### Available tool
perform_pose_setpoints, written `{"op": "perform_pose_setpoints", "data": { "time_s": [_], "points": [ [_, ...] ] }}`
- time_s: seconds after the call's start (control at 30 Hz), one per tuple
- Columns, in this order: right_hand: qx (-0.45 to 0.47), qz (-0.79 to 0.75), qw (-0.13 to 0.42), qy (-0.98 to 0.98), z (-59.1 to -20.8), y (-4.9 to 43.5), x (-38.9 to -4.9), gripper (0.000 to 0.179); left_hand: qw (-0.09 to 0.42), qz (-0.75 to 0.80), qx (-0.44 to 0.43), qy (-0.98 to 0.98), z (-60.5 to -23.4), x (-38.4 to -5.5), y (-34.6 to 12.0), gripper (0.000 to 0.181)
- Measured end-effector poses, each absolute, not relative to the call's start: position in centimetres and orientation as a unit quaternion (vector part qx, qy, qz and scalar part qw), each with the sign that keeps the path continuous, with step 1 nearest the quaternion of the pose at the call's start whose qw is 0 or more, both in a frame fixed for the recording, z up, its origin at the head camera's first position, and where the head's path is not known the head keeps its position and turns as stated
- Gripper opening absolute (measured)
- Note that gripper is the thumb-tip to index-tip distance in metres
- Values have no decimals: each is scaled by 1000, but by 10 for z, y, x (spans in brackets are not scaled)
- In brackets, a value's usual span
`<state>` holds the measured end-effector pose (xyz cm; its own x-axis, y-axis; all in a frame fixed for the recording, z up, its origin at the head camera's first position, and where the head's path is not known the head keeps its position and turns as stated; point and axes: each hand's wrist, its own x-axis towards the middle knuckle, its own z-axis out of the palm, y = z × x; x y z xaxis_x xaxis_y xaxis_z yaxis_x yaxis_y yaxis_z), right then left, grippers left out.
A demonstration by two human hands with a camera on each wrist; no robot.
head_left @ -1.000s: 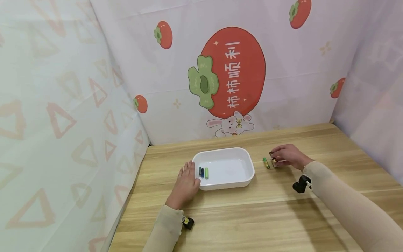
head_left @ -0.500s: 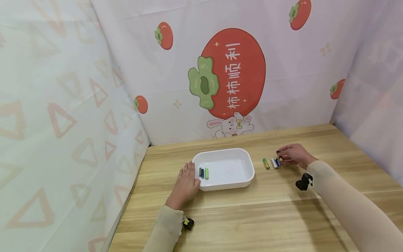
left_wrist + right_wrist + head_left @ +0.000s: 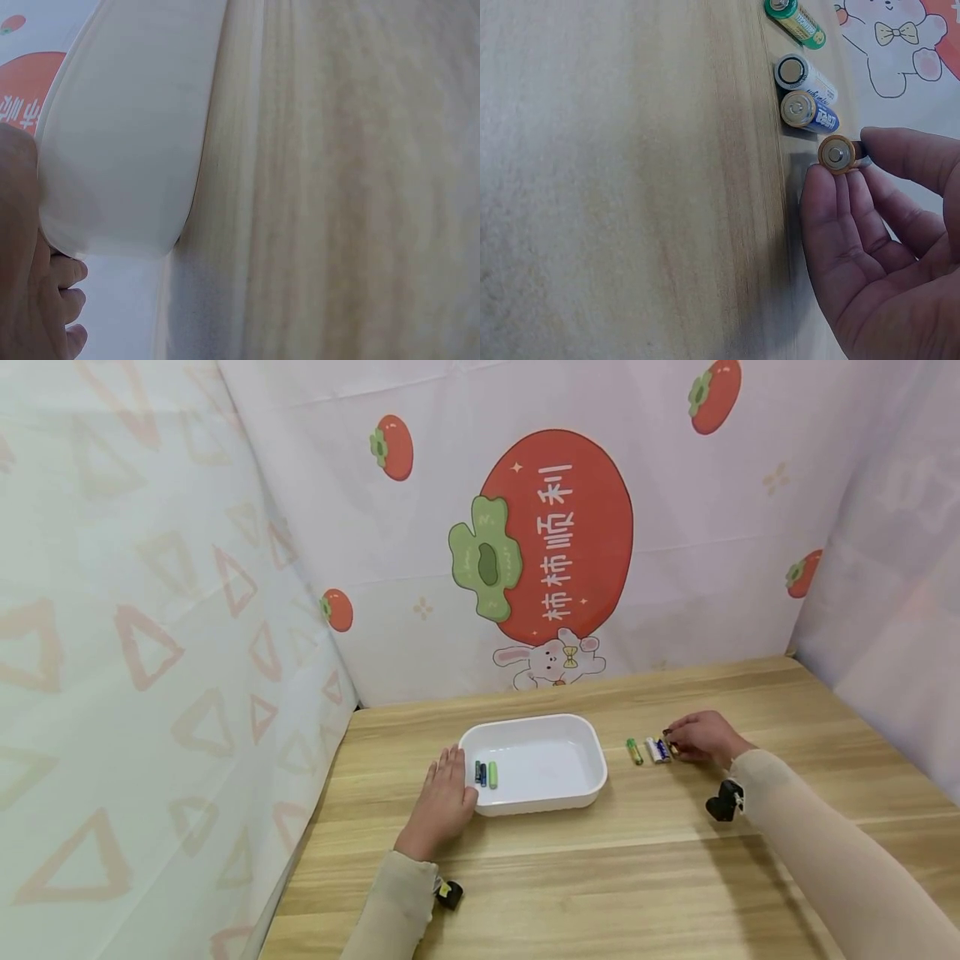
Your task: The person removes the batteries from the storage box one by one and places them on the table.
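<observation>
My left hand lies with straight fingers against the left end of a white tray, thumb near its front corner. In the left wrist view, the tray's outer wall fills the upper left. Inside the tray are a light green battery and two dark batteries side by side. To the right of the tray, my right hand pinches a black and copper battery between thumb and fingers. Right beside it lie a blue battery, a white battery and, farther off, a green and gold battery.
The wooden table ends at a back curtain printed with persimmons and a rabbit. Another patterned curtain hangs along the left edge. A small black device is strapped at the right wrist, a similar one at the left.
My right hand has moved right with the black and copper battery, then come down beside the blue battery, uncovering the white and blue ones. The left hand and tray stay put.
</observation>
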<state>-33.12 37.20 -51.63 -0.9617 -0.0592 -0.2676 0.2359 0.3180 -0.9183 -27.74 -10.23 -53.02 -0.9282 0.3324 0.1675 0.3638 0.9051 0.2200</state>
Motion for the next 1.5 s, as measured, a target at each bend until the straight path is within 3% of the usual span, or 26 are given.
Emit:
{"op": "perform_pose_setpoints", "data": {
  "time_s": [0.6, 1.5],
  "points": [
    [77, -544, 109, 829, -515, 362, -328, 29, 62, -122, -175, -975, -534, -278, -102, 65],
    [81, -486, 94, 865, -516, 360, -330, 29, 67, -120, -173, -975, -534, -279, -102, 65]
  ]
}}
